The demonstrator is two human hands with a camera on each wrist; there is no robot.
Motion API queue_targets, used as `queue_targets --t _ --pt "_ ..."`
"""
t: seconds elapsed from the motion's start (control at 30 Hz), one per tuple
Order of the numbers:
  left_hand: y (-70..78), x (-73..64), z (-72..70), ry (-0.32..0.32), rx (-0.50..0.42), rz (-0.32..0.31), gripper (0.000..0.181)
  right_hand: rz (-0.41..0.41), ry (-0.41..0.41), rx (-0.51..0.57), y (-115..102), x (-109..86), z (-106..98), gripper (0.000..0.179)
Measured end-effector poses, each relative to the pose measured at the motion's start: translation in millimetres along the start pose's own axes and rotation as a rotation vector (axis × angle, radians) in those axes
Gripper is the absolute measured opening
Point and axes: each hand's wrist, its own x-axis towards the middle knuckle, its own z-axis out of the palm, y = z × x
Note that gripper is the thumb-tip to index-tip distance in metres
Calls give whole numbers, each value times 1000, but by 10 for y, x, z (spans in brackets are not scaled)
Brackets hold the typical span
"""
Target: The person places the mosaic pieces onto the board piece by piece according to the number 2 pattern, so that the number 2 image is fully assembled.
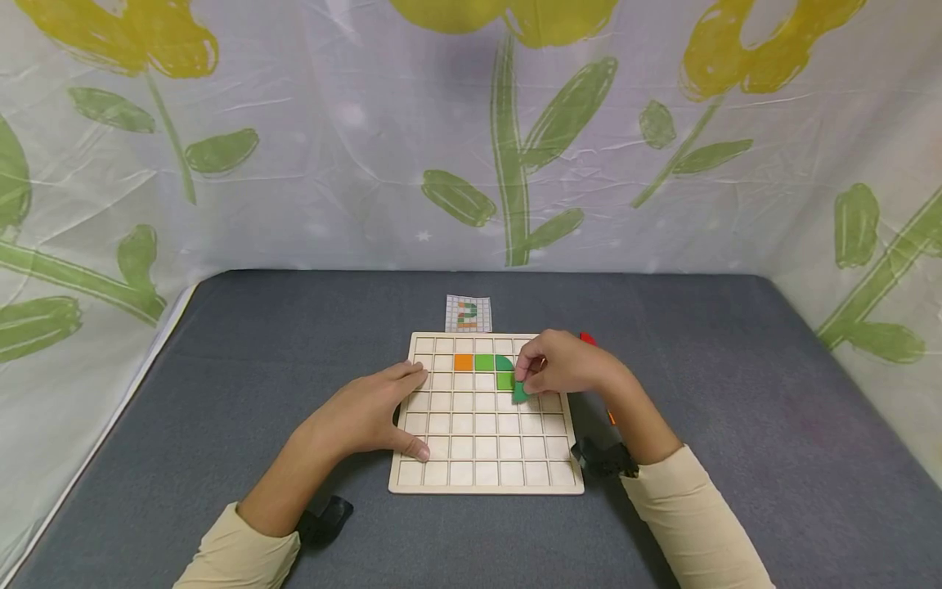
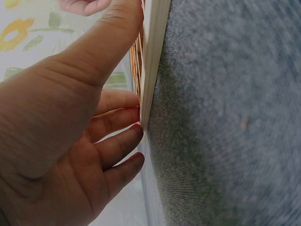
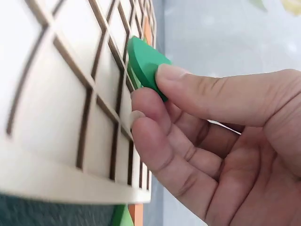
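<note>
- Right grip (image 1: 565, 360) clamped on a green piece (image 1: 519, 394), at the board's (image 1: 486, 490) right half.
- Left grip (image 1: 368, 411), thumb and fingers apart, touches the board's left edge.
- Orange tile (image 1: 464, 362): board's second-farthest row.
- Card (image 1: 468, 314): beside the board's far edge.

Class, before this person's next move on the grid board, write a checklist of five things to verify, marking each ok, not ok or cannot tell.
1. Board steadied: ok, the left hand touches its left side.
2. Green piece gripped: ok, pinched by the right hand.
3. Green piece flat in a cell: not ok, it is held tilted.
4. Pattern card in sight: ok, beyond the board's far edge.
5. Green piece turned to match the card: cannot tell, the print is too small.
</note>
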Motion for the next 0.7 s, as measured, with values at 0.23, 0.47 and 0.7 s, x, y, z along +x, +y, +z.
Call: queue_targets --t 0.23,0.47,0.7 --pt "0 -7 -4 5 -3 6 111 -50 46 -122 -47 75 120 12" --pt "-1 -6 -4 -1 -5 3 112 -65 51 -203 -94 92 212 14" --pt "6 -9 -9 1 -6 7 111 -75 73 -303 -177 88 281 18"
